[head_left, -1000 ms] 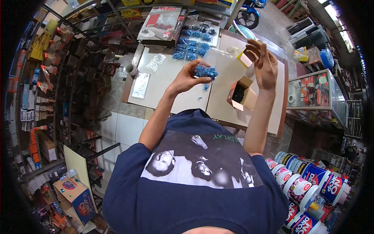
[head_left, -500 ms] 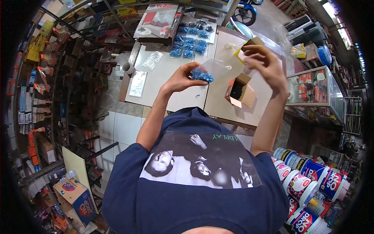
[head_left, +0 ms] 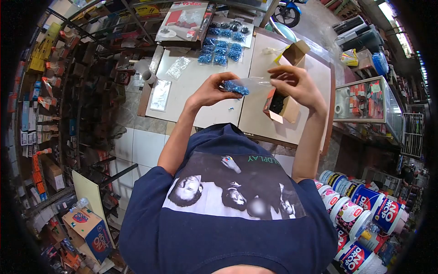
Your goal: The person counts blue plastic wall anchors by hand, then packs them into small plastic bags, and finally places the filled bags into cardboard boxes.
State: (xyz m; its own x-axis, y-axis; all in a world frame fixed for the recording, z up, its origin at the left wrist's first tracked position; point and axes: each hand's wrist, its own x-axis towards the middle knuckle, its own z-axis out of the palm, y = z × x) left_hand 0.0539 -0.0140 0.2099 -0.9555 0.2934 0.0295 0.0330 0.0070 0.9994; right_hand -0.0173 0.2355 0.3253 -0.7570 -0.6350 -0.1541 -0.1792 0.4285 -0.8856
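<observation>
A clear plastic bag with small blue pieces is held in my left hand, its fingers wrapped round the left end. My right hand is at the bag's clear right end, thumb and fingers closed on it. Beneath and beside my right hand stands an open small box with dark pieces inside. Behind it is an open yellow-edged box. One small blue piece lies on the table below the bag.
Filled bags of blue pieces lie in rows at the back, beside a Vinilex box. Flat clear bags rest at the left. A glass case stands right, paint tubs lower right.
My right hand has moved left and down from the yellow-edged box to the bag's clear end. The bag now stretches between both hands.
</observation>
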